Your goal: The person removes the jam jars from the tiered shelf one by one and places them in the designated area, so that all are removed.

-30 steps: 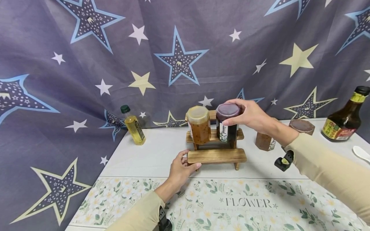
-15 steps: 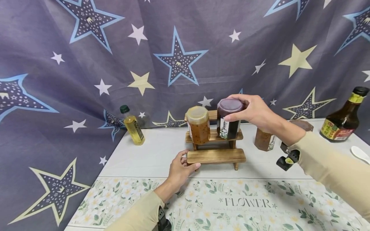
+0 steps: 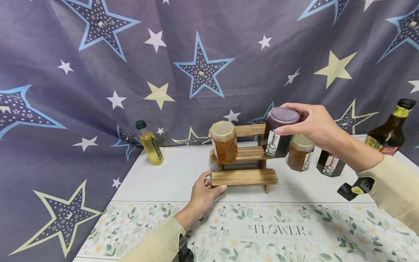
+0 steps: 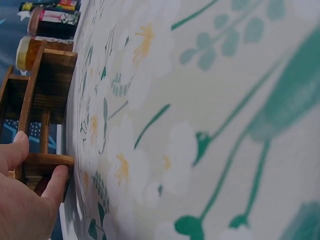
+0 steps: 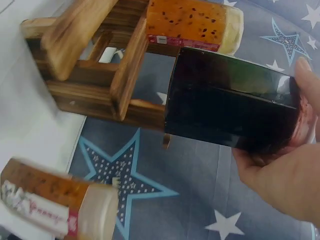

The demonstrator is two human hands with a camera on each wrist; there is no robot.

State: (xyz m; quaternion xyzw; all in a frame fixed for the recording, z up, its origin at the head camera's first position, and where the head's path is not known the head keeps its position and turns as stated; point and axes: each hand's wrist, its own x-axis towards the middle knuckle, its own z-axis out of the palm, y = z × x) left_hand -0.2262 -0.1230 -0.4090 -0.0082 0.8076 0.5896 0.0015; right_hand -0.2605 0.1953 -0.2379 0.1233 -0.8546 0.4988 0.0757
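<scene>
My right hand (image 3: pixel 314 122) grips a dark jar (image 3: pixel 278 140) by its purple lid, and holds it tilted in the air at the right end of a three-step wooden rack (image 3: pixel 243 176). In the right wrist view the dark jar (image 5: pixel 232 100) hangs apart from the rack's boards. On the middle step, at the left, stands an amber jam jar (image 3: pixel 224 145) with a pale lid. My left hand (image 3: pixel 203 193) pinches the left end of the lowest step. The left wrist view shows the left hand's (image 4: pixel 30 195) thumb and a finger on the wooden end piece.
Right of the rack stand another amber jar (image 3: pixel 300 154) and a second dark jar (image 3: pixel 330 163), partly behind my right arm. A brown sauce bottle (image 3: pixel 386 129) is at the far right. A small oil bottle (image 3: pixel 151 145) stands at the left. A floral mat (image 3: pixel 229 233) covers the table's front.
My right hand has lifted the dark jar off the middle step and carried it to the right. The left hand stays on the rack.
</scene>
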